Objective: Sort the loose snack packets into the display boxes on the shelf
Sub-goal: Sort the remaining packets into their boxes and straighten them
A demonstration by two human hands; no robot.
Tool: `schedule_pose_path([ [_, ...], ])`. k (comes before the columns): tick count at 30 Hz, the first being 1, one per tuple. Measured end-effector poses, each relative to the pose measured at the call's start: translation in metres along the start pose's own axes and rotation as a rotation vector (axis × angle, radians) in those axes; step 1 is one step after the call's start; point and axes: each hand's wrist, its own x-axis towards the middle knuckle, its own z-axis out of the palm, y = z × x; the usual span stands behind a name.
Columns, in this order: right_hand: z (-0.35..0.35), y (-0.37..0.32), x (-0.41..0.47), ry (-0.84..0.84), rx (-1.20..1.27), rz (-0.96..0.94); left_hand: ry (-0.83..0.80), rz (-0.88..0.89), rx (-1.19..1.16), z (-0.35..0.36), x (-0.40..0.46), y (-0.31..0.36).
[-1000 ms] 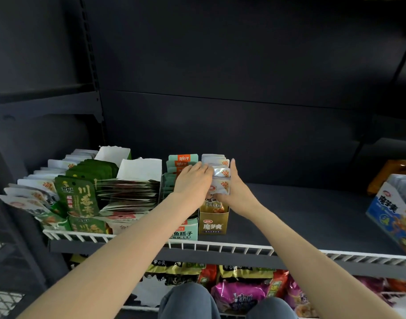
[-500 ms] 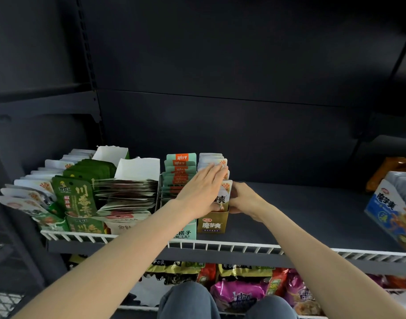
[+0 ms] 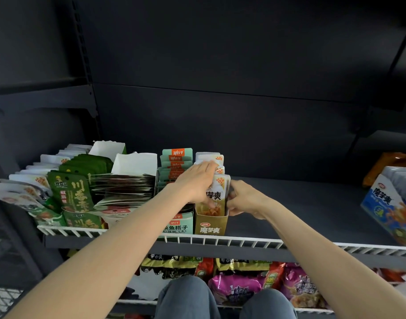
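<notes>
A narrow gold display box [image 3: 210, 224] stands at the front of the shelf, filled with a row of white-and-gold snack packets [image 3: 217, 188]. My left hand [image 3: 195, 180] lies over the tops of these packets with its fingers stretched toward the back of the row. My right hand [image 3: 244, 200] grips the right side wall of the gold box with curled fingers. Beside it on the left stands a mint-green box [image 3: 178, 226] with orange-topped green packets [image 3: 176, 157].
Further left, boxes hold dark green packets [image 3: 70, 192], a flat stack of packets [image 3: 123, 187] and white packets [image 3: 24, 180]. A blue box [image 3: 390, 203] stands at the right edge. The white wire rail [image 3: 243, 241] fronts the shelf. Bagged snacks fill the shelf below.
My right hand dropped from the packets to the box's right wall. My left hand slid rightward over the packet tops, and the front packet now stands upright in the box.
</notes>
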Motion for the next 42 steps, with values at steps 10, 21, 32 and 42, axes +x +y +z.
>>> schedule_pose_path([
  [10, 0.014, -0.023, -0.035, 0.254, -0.07, -0.188, 0.121, 0.077, -0.099, 0.006, -0.033, 0.004],
  [21, 0.029, -0.022, -0.026, 0.268, 0.059, -0.217, 0.354, 0.035, -0.151, 0.01, -0.049, 0.012],
  [32, 0.018, -0.016, -0.027, 0.185, 0.096, -0.198, -0.02, 0.001, 0.017, -0.009, -0.032, 0.01],
  [42, -0.003, -0.001, -0.008, 0.181, 0.2, -0.142, -0.081, -0.098, 0.128, -0.009, -0.014, -0.005],
])
